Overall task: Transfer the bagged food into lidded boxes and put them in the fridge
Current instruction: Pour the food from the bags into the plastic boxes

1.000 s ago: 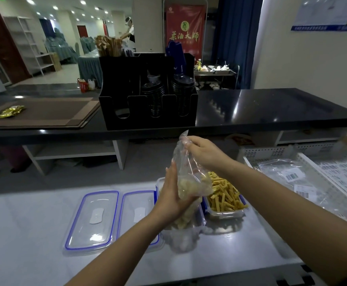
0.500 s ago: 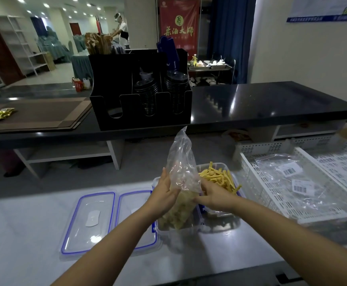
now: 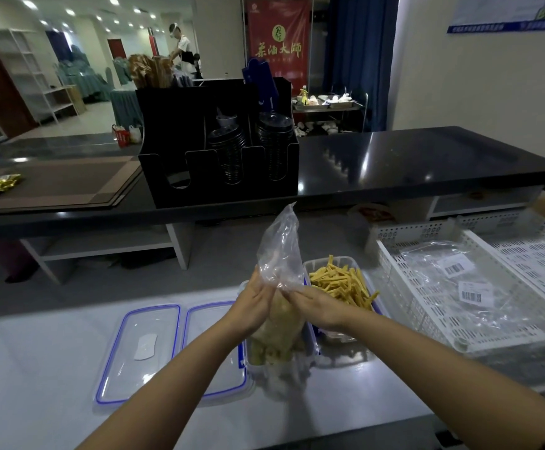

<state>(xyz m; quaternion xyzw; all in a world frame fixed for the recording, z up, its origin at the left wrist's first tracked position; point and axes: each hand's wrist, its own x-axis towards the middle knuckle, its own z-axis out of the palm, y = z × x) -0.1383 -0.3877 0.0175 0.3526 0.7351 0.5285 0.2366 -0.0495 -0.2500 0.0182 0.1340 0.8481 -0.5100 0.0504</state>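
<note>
Head view: both hands, left point(image 3: 254, 306) and right point(image 3: 317, 307), squeeze the bag point(image 3: 280, 274) with curled fingers, mouth down in the near box point(image 3: 308, 350) on the counter point(image 3: 37, 368), likely to empty it.

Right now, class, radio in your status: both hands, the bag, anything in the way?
Left hand and right hand both grip the clear bag. Bag's pale food sits low in the open box. Lids lie clear, left.
</note>
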